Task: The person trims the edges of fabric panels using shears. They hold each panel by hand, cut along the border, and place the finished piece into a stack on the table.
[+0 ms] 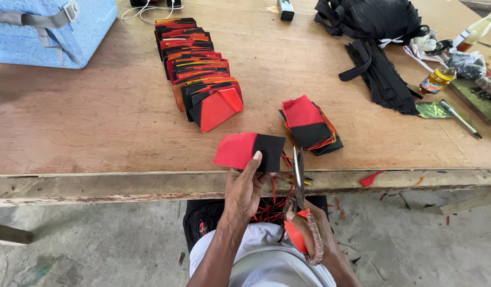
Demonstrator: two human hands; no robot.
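Risk: my left hand (244,190) pinches red-black piece (249,151); scissors (298,175), gripped by my right hand (309,234), sit open beside my thumb — could nick it.

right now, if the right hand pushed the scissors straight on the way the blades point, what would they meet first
Probably the small stack of red and black fabric pieces on the wooden table. The right hand points its metal scissors up past the table edge; depth is unclear.

A worn plywood table (96,122) is covered with goods — a long row of red-and-black pieces (195,64), a smaller stack (309,126), black strips (383,74), two bottles (437,79) — and a pen (460,118).
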